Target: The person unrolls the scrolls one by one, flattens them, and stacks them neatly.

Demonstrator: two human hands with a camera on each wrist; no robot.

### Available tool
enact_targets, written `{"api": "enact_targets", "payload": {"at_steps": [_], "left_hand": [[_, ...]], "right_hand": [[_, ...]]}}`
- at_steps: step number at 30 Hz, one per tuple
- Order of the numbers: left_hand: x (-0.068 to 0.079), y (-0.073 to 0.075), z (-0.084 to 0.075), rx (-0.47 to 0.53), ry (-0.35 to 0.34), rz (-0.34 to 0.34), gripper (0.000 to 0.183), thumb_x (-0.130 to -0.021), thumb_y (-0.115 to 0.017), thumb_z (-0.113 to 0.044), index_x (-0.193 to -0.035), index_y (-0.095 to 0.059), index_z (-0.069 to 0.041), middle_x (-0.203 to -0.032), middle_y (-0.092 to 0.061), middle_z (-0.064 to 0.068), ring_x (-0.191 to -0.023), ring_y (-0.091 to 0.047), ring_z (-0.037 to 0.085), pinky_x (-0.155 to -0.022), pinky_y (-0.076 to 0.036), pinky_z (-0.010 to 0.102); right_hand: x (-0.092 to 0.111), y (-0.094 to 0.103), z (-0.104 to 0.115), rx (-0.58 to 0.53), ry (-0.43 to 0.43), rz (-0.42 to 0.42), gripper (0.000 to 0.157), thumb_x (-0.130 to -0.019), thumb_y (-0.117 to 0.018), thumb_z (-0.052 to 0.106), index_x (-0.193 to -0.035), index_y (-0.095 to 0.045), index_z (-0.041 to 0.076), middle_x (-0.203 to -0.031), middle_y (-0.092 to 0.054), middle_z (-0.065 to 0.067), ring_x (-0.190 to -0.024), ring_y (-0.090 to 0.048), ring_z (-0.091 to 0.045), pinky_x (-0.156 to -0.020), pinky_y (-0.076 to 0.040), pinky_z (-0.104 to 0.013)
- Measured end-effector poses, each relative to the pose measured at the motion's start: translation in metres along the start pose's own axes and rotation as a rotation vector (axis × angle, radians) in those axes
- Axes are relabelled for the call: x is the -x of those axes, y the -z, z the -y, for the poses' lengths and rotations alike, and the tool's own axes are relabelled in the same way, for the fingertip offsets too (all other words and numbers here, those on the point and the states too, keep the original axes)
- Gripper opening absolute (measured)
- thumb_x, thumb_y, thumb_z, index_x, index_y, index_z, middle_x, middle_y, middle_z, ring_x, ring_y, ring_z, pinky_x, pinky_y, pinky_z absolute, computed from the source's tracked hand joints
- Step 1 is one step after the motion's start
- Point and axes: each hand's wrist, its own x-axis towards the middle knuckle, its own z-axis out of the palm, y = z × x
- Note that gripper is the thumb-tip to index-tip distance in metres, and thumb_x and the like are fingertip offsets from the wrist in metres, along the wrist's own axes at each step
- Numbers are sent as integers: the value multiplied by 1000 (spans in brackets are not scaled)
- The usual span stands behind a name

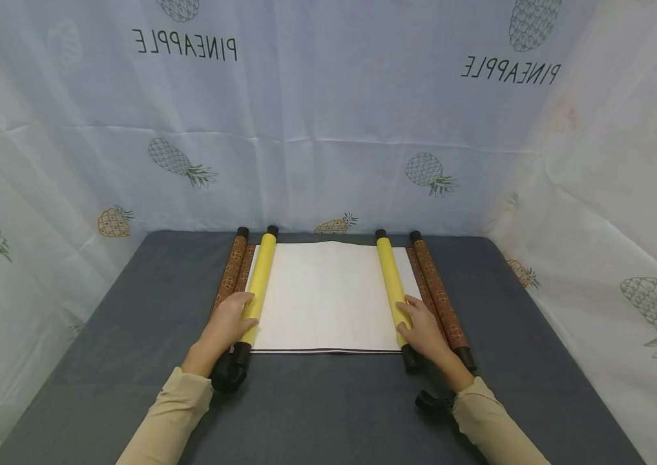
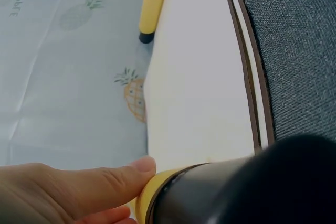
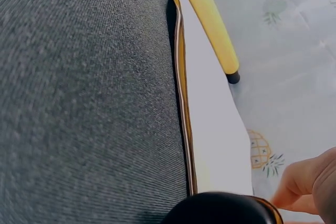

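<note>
A white paper scroll [image 1: 328, 297] lies spread on the table, its two ends wound into yellow rolls with black end knobs. My left hand [image 1: 228, 320] grips the left yellow roll [image 1: 263, 265] near its front end, thumb on the inner side. On the other side my right hand [image 1: 424, 330] holds the right yellow roll [image 1: 389, 268], fingers curled over it. In the left wrist view, the left thumb [image 2: 121, 179] presses the yellow roll beside its dark knob [image 2: 197, 195]. The right wrist view shows the near knob [image 3: 223, 208] close to the right hand's fingers.
Outside the yellow rolls lie a brown patterned roll [image 1: 232, 268] on the left and another brown roll [image 1: 437, 287] on the right. Dark grey cloth [image 1: 328, 407] covers the table. A pineapple-print curtain [image 1: 328, 129] hangs behind and along both sides.
</note>
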Motion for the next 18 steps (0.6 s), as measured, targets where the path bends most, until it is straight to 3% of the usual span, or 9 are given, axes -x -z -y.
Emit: {"api": "enact_targets", "payload": {"at_steps": [6, 18], "left_hand": [[2, 2, 2, 9, -19, -15, 46, -79, -71, 2, -122, -58, 11, -123, -60, 29, -116, -57, 44, -97, -50, 53], [0, 7, 2, -38, 33, 102, 43, -83, -60, 3, -125, -61, 6, -129, -55, 31, -119, -54, 47, -94, -50, 54]], "right_hand": [[0, 2, -1, 10, -2, -4, 44, -79, -57, -3, -122, -60, -11, -139, -48, -32, -130, -47, -49, -96, -49, -55], [-1, 5, 0, 45, -28, -11, 40, -82, -62, 3, -118, -60, -14, -135, -52, -34, -125, -50, -49, -100, -46, -57]]}}
